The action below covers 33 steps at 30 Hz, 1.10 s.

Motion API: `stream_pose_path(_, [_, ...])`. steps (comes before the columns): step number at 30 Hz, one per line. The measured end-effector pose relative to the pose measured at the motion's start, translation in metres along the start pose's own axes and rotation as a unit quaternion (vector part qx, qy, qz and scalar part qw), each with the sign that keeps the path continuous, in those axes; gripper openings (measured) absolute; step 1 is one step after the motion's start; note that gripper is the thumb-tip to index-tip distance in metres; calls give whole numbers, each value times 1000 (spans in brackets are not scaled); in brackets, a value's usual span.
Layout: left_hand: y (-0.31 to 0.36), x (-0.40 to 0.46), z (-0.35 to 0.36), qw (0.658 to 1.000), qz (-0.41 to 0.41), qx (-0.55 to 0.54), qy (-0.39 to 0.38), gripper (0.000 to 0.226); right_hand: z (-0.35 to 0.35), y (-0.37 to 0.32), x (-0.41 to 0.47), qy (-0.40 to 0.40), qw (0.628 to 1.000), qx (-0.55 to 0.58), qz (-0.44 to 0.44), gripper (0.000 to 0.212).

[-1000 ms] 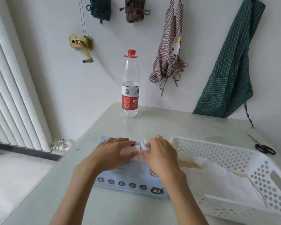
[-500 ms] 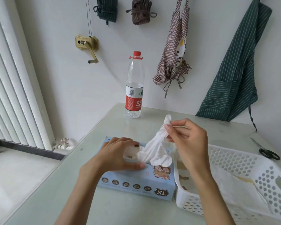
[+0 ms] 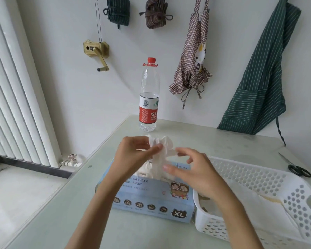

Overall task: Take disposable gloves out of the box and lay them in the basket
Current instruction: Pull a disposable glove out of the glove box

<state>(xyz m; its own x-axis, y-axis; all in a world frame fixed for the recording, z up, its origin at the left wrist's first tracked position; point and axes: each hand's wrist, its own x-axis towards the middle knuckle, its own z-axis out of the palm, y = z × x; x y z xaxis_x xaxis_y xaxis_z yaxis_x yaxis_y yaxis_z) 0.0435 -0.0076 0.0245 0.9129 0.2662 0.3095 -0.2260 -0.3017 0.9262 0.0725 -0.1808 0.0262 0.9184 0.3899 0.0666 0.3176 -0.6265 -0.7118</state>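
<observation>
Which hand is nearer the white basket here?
Right. The right hand hovers just beyond the white basket, at its near-left corner; the left hand holds the glove above the box, farther left.

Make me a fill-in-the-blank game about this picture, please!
1. The left hand pinches a white ____ above the box.
2. The bottle has a ____ cap.
3. The black letters on the box's front say ____.
4. The scissors lie on the table behind the white ____.

Missing words: glove; red; XL; basket
</observation>
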Motion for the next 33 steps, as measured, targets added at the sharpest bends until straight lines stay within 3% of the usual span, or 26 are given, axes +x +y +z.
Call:
stream_pose_path(2, [6, -1, 1, 999, 0, -21, 40, 3, 7, 0, 2, 31, 998, 34, -33, 21])
stream_pose_path(3, [9, -2, 2, 997, 8, -36, 64, 10, 9, -1, 2, 47, 996, 59, -48, 10])
stream_pose_path(6, [17, -3, -1, 988, 14, -99, 116, 29, 3, -3, 5, 92, 975, 191, -64, 10])
stream_pose_path(9, [24, -5, 0, 980, 6, -156, 123, 24, -9, -11, 2, 88, 941, 321, -66, 13])
stream_pose_path(11, [28, -5, 6, 974, -5, -196, 115, 12, -14, -12, -1, 21, 950, 306, -49, 19])
stream_pose_path(13, [30, -6, 12, 971, -17, -215, 107, 3, -9, -11, -4, -74, 976, 205, -3, 39])
stream_pose_path(15, [30, -7, 16, 970, -23, -221, 103, 7, 3, -10, -2, -19, 993, 119, 12, 38])
stream_pose_path(18, [29, -7, 12, 967, -28, -222, 123, 6, 6, -8, 2, 74, 980, 180, -46, 9])
stream_pose_path(21, [17, -4, -6, 982, -30, -65, 174, 16, -8, -6, 2, 86, 959, 254, -92, 12])
stream_pose_path(23, [8, -3, -18, 979, -76, 158, 107, 33, -16, -6, 0, 101, 953, 258, -120, 13])
stream_pose_path(24, [5, -5, -22, 954, -109, 271, 64, 40, -17, -5, 0, 107, 956, 241, -128, 12])
stream_pose_path(26, [4, -8, -27, 895, -127, 424, 61, 47, -12, -2, 3, 100, 969, 185, -128, 12])
stream_pose_path(27, [7, -9, -30, 887, -106, 443, 81, 48, -9, 0, 4, 95, 977, 150, -121, 12])
stream_pose_path(29, [12, -12, -33, 912, -29, 405, 58, 51, -2, 5, 7, 82, 987, 87, -105, 12])
stream_pose_path(31, [21, -13, -29, 936, 32, 338, -96, 64, 2, 6, 9, 57, 990, 82, -101, 10])
stream_pose_path(33, [23, -15, -20, 926, 32, 314, -207, 70, 2, 4, 7, 35, 990, 98, -99, 8])
